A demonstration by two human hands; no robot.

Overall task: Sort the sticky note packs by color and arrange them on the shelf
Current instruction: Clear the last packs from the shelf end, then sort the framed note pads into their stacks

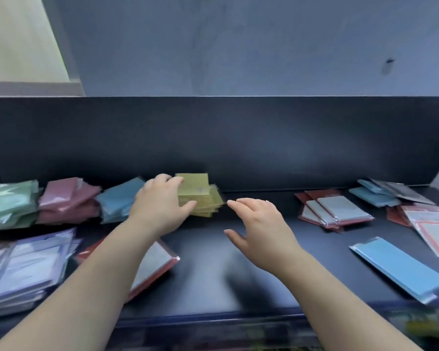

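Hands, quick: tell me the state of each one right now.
Left hand: grips the top yellow pack of its stack.
Right hand: open, holding nothing, above the shelf.

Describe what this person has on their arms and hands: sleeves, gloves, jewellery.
Nothing worn shows. The left hand and right hand are gloveless, with no rings visible. Both forearms are bare down to the frame's bottom edge: no sleeves, watch, bracelet or markings in view.
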